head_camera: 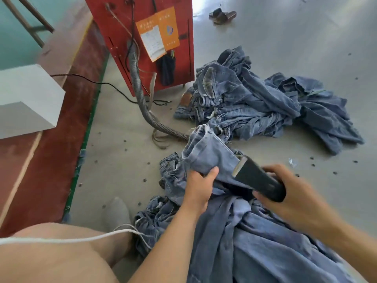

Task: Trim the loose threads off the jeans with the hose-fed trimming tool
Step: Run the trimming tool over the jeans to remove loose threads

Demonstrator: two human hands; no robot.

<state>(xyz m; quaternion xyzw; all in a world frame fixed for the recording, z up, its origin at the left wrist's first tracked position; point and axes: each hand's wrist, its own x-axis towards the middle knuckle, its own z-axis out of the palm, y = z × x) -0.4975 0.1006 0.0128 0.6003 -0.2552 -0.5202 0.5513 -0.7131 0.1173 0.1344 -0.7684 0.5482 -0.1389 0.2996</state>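
Bright daylight, floor [285,37] glare (top), edges warped

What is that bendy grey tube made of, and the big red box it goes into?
The ribbed grey hose looks like flexible plastic: close ridges, curving without kinking. The red cabinet seems to be painted sheet metal: flat, stiff panels with a dull sheen and slots, though painted board cannot be ruled out.

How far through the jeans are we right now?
Done: cannot tell; nothing marks the pile by the red machine as trimmed or untrimmed. In hand: left hand grips a jeans leg while right hand holds the trimming tool against it. Left: more jeans lie bunched in the lap.
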